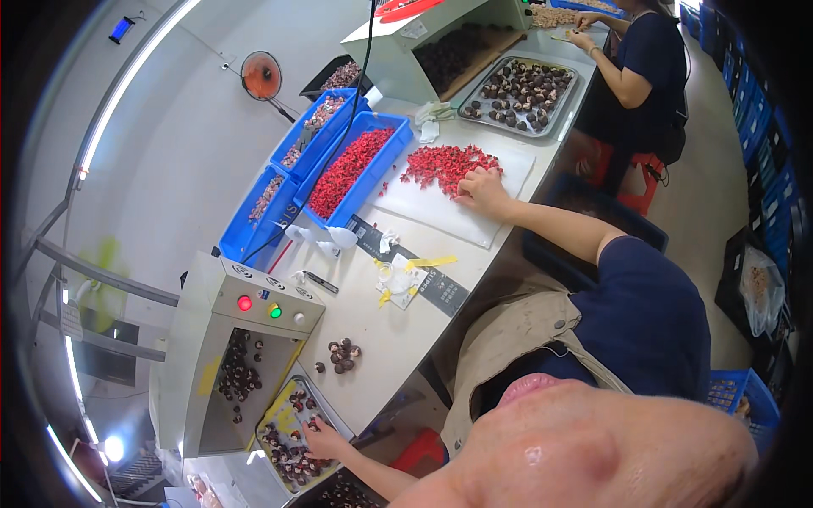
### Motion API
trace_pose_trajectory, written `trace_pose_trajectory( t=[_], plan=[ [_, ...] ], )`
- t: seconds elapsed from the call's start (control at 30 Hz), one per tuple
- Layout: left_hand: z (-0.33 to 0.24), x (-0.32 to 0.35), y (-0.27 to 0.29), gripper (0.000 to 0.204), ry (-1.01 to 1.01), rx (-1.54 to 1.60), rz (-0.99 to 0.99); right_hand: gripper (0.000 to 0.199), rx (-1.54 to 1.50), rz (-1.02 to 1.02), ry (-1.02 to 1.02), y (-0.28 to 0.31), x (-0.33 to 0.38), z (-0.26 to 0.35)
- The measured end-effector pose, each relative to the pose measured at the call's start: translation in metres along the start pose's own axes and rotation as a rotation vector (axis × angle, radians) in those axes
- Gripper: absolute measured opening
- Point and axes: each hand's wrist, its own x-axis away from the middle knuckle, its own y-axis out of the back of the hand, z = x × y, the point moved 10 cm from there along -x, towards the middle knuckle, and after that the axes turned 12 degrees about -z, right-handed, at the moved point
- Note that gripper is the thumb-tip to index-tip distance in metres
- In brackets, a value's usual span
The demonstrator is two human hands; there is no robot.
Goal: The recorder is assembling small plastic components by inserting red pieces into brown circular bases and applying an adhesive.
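On the left, my left hand (pixel 325 441) is over a metal tray (pixel 330 400) of small round dark-brown and whitish pieces (pixel 292 461). Its fingers are drawn together among the pieces; what lies between the fingertips is too small to make out. My right hand (pixel 484 193) rests palm down at the near edge of a heap of small red pieces (pixel 440 168), its fingers bent and a little apart. That heap lies on a white sheet (pixel 440 212) on the table. A small cluster of dark round pieces (pixel 343 356) sits on the tabletop between my hands.
Beyond the sheet stand a blue bin of red pieces (pixel 351 169) and other blue bins (pixel 257 203). A machine with lit buttons (pixel 246 296) is at left; another machine (pixel 381 59) stands farther back. A second metal tray (pixel 517 95) is near a seated person (pixel 644 68).
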Motion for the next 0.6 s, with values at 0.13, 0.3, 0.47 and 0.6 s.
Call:
trace_pose_trajectory(
  t=[0.13,0.3,0.47,0.6],
  plan=[
    [0.005,-0.015,-0.011,0.041,0.046,-0.006,0.025,0.018,-0.113,0.018,-0.021,0.001,0.005,0.007],
    [0.003,-0.029,-0.02,0.04,0.076,-0.08,0.131,0.016,-0.128,-0.015,-0.001,0.003,0.004,0.01],
    [-0.04,-0.034,0.003,0.036,-0.069,0.244,-0.078,0.011,-0.31,-0.185,-0.053,0.017,0.001,0.004],
    [-0.091,-0.015,0.007,0.035,-0.134,0.387,-0.047,0.01,-0.464,-0.267,-0.046,0.029,-0.004,0.007]
  ],
)
